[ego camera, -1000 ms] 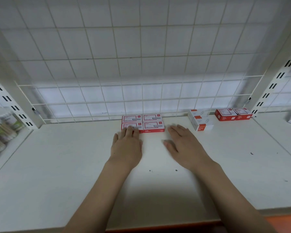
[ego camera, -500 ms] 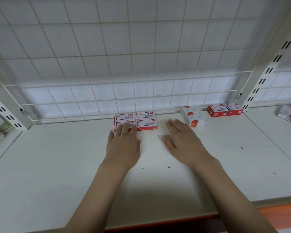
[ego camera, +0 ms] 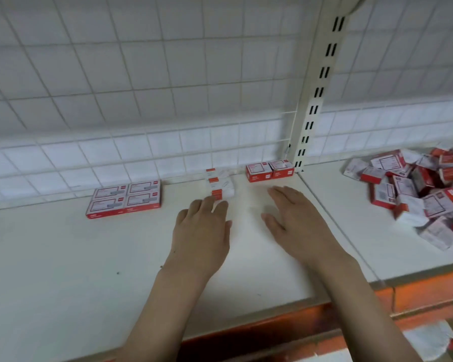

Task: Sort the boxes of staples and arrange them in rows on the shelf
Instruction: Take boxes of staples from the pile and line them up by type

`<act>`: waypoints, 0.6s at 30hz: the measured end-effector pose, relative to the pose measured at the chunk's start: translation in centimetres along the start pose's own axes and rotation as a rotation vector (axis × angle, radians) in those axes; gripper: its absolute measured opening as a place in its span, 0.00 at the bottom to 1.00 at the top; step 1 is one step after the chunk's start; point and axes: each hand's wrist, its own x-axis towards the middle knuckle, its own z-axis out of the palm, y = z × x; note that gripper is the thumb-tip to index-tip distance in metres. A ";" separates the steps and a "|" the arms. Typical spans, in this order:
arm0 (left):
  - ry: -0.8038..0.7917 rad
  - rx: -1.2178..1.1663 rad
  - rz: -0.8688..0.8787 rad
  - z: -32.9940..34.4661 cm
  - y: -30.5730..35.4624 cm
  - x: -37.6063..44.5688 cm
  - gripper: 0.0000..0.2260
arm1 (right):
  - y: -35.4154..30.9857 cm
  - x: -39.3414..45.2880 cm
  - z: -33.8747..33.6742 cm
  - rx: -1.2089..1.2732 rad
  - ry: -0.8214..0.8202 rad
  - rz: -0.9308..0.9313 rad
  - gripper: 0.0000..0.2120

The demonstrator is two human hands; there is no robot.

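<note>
Several flat red-and-white staple boxes [ego camera: 124, 198] lie in a two-by-two block at the back left of the white shelf [ego camera: 50, 270]. A short column of white boxes with red ends [ego camera: 219, 182] sits to their right. Two red boxes [ego camera: 270, 170] stand side by side near the slotted upright. My left hand [ego camera: 202, 231] lies flat with straight fingers, its fingertips at the nearest white box. My right hand [ego camera: 296, 223] lies flat and empty on the shelf, apart from any box. A loose pile of mixed boxes [ego camera: 419, 194] covers the neighbouring shelf to the right.
A white wire grid [ego camera: 141, 100] backs the shelf. A slotted upright post [ego camera: 317, 95] divides this bay from the right one. The shelf's orange front edge [ego camera: 272, 325] runs below my forearms, with a torn white label [ego camera: 429, 338] at the lower right.
My view has swung right, bringing the loose pile into sight. My left hand left the two-by-two block and now reaches the white boxes. My right hand shifted right with it.
</note>
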 end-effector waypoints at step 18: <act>0.000 0.045 0.103 4.2 23.2 5.5 0.21 | 21.1 -5.5 -9.5 -0.014 0.065 0.041 0.24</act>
